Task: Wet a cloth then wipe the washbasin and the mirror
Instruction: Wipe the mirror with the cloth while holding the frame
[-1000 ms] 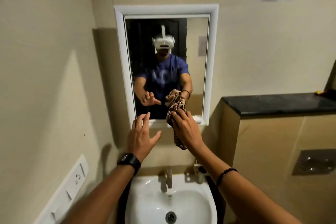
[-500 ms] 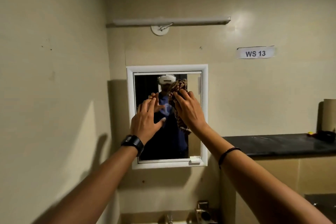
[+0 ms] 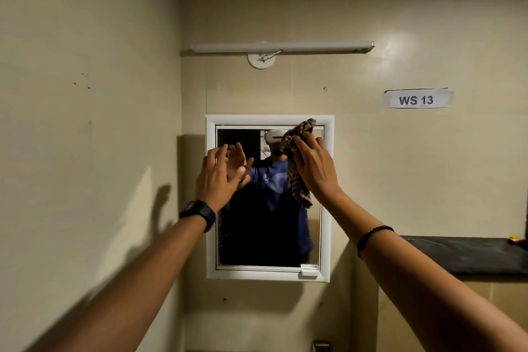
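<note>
A white-framed mirror (image 3: pixel 270 237) hangs on the beige wall ahead. My right hand (image 3: pixel 315 168) presses a brown striped cloth (image 3: pixel 298 180) against the upper right part of the glass; the cloth's top reaches the frame's upper edge and its tail hangs down below my palm. My left hand (image 3: pixel 218 177) is raised in front of the mirror's upper left edge, fingers spread, holding nothing; a black watch sits on its wrist. The washbasin is out of view below.
A tube light (image 3: pixel 281 46) is mounted above the mirror. A paper label reading WS 13 (image 3: pixel 416 99) is on the wall to the right. A dark stone ledge (image 3: pixel 468 254) runs at the right. The side wall stands close on the left.
Both hands rose from the mirror's lower edge to its upper part, the right one carrying the cloth up the glass. The view tilted upward, and the basin left the frame.
</note>
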